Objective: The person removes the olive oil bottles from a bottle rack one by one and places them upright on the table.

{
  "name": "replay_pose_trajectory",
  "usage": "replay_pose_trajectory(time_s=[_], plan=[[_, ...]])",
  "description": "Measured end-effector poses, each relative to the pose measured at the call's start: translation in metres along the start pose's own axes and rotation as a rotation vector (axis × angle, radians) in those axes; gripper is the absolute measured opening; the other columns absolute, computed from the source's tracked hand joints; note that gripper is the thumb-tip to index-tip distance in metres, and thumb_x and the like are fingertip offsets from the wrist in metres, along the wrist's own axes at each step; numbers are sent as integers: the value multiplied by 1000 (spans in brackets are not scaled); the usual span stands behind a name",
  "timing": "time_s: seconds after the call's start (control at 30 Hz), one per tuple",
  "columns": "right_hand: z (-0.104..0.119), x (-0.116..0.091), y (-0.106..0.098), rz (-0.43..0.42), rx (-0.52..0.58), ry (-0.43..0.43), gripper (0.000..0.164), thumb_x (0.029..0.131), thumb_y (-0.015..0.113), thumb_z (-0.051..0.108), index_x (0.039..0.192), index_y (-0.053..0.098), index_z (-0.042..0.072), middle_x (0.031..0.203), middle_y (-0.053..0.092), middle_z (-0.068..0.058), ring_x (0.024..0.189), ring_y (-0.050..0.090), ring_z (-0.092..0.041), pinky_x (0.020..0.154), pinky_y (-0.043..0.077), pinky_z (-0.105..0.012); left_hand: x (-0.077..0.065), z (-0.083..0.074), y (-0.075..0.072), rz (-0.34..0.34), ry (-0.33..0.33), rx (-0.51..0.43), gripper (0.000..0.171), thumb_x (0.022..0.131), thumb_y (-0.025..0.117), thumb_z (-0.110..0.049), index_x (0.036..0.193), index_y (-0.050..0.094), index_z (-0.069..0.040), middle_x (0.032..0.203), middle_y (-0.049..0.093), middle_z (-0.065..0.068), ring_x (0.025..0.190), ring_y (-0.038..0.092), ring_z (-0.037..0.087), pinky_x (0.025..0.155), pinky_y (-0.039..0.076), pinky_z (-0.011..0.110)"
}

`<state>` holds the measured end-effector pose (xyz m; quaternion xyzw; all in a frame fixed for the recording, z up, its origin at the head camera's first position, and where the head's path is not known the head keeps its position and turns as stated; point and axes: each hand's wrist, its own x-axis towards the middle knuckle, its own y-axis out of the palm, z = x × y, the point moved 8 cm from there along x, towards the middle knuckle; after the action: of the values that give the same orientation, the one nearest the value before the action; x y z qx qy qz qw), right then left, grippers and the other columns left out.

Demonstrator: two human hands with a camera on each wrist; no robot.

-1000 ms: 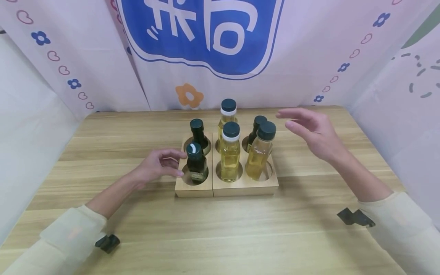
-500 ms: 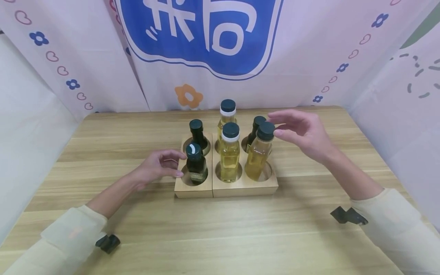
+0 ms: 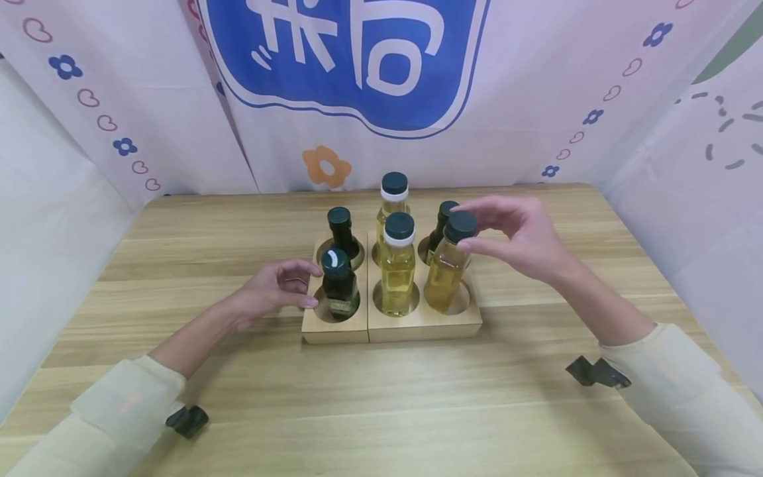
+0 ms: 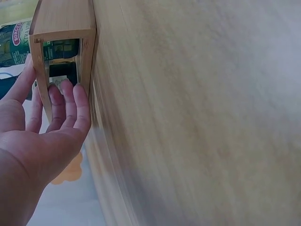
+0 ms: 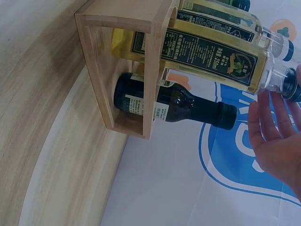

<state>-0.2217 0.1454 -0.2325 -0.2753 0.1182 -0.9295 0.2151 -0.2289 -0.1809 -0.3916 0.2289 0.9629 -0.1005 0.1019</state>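
Note:
A wooden rack (image 3: 417, 329) in two sections holds clear bottles of yellow oil and dark bottles, all with dark caps. My right hand (image 3: 521, 238) has its thumb and fingers round the cap of the front right oil bottle (image 3: 446, 275), which leans slightly in its hole. Behind it stands a dark bottle (image 5: 181, 101), partly hidden in the head view. My left hand (image 3: 268, 291) rests with fingers spread against the rack's left side, beside the front left dark bottle (image 3: 341, 291). In the left wrist view its fingertips (image 4: 68, 89) are at the rack's open side.
Two more oil bottles, a front one (image 3: 398, 285) and a back one (image 3: 393, 199), stand mid-rack. A dark bottle (image 3: 342, 232) stands at the back left. The wooden table (image 3: 381, 404) meets a printed cloth backdrop (image 3: 507, 159) behind.
My right hand has moved left and slightly down, from beside the front right oil bottle onto its cap. The left hand and the bottles stay in place.

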Motion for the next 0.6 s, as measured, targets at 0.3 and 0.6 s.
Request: replay_pose_trajectory(time_s=[0.3, 0.6], plan=[[3, 1, -2, -23, 13, -7, 35, 72, 76, -10, 105, 67, -8, 97, 71, -7, 80, 66, -20, 77, 55, -25, 1, 0, 0, 7, -23, 8, 56, 72, 81, -7, 121, 54, -3, 111, 52, 10, 95, 55, 20, 79, 55, 30], [4, 1, -6, -49, 72, -4, 33, 71, 76, -12, 103, 67, -9, 98, 71, -9, 79, 67, -21, 74, 56, -26, 0, -1, 0, 22, -19, 21, 56, 73, 81, -8, 122, 53, -4, 112, 50, 10, 97, 55, 22, 77, 53, 29]])
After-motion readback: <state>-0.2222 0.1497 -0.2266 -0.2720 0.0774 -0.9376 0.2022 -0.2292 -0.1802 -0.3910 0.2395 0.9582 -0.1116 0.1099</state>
